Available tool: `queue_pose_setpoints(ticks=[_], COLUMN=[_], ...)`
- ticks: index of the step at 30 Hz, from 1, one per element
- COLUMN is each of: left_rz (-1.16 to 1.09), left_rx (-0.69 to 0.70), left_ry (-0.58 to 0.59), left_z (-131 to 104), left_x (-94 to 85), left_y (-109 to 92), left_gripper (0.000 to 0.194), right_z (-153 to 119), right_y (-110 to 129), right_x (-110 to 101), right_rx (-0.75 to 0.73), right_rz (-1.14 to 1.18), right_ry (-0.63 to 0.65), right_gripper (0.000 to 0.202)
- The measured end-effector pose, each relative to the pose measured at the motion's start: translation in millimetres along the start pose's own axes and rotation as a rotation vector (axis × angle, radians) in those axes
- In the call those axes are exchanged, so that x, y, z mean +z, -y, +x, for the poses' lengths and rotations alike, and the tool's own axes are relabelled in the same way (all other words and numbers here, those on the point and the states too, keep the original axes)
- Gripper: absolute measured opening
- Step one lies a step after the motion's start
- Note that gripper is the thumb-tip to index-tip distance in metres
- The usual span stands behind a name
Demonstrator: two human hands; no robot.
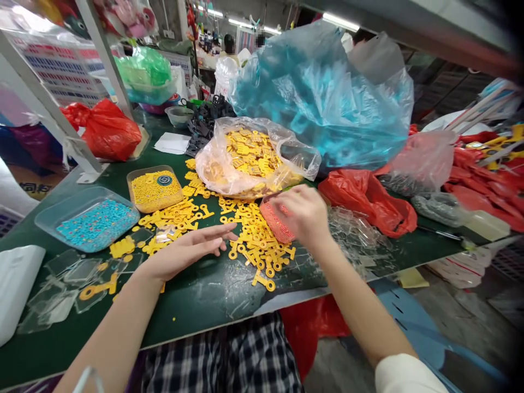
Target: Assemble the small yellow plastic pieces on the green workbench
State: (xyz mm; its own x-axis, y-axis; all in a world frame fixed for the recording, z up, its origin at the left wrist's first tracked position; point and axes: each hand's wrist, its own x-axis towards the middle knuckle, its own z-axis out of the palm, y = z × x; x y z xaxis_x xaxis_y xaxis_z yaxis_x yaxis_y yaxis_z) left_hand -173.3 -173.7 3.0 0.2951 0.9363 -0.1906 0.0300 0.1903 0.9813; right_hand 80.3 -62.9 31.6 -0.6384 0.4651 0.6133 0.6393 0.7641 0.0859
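Observation:
My left hand [192,248] hovers over the green table [196,305], palm down, fingers stretched out and apart, at the left of a pile of yellow ring-ended plastic pieces [256,234]. Over a container of small red beads [278,221] is my right hand [301,210], smeared by motion, its fingers bent; whether they hold anything cannot be made out. An open clear bag of yellow pieces [254,155] lies just behind both hands. Yellow beads [153,191] and blue beads [96,221] fill two tubs on the left.
Clear plastic plates [84,270] lie at the left; more [356,232] lie right of my right hand. A large blue bag [319,103], an open red bag [368,196] and black parts [208,120] stand behind. A metal post [104,54] rises at the left.

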Motion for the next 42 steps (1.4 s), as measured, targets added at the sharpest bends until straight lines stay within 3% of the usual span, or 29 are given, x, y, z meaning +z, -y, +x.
queue_pose_setpoints(ticks=[2,4,7,10,14,16,20,22,26,31,36,39,42], left_rz=[0.037,0.042,0.028,0.035,0.045,0.037,0.017,0.016,-0.001,-0.014,0.023,0.024,0.029], left_rx=[0.005,0.022,0.049,0.081,0.099,0.111,0.142,0.156,0.161,0.166,0.166,0.145,0.129], left_ry=[-0.02,-0.049,-0.098,-0.165,-0.2,-0.192,-0.194,-0.21,-0.239,-0.238,-0.268,-0.294,-0.308], left_z=[0,0,-2,-2,1,1,-2,-4,-6,-6,-6,-6,-5], left_x=[-0.3,-1.4,-3.9,-5.7,-4.3,-2.7,-1.5,-2.6,-5.4,-5.5,-5.7,-6.2,-6.6], left_y=[0,0,2,5,7,5,3,3,4,3,0,-1,0], left_gripper=[0.062,0.059,0.054,0.049,0.049,0.049,0.045,0.044,0.047,0.046,0.044,0.044,0.046], right_z=[0,-1,-7,-19,-45,-62,-103,-122,-142,-136,-107,-92,-87], right_y=[-42,-78,-99,-78,-34,-23,-33,-44,-60,-62,-36,-22,-23], right_x=[3,11,25,24,-2,-12,-8,1,12,2,-20,-30,-30], right_rx=[0.255,0.499,0.563,0.527,0.406,0.43,0.46,0.418,0.378,0.426,0.594,0.664,0.717], right_rz=[-0.084,-0.153,-0.143,-0.115,-0.047,-0.075,-0.122,-0.095,-0.028,-0.088,0.057,0.144,0.064], right_ry=[0.06,0.228,0.282,0.222,0.032,0.019,0.245,0.345,0.332,0.216,0.107,0.099,0.156], right_gripper=[0.028,0.022,0.022,0.029,0.028,0.022,0.009,0.017,0.026,0.041,0.049,0.049,0.049])
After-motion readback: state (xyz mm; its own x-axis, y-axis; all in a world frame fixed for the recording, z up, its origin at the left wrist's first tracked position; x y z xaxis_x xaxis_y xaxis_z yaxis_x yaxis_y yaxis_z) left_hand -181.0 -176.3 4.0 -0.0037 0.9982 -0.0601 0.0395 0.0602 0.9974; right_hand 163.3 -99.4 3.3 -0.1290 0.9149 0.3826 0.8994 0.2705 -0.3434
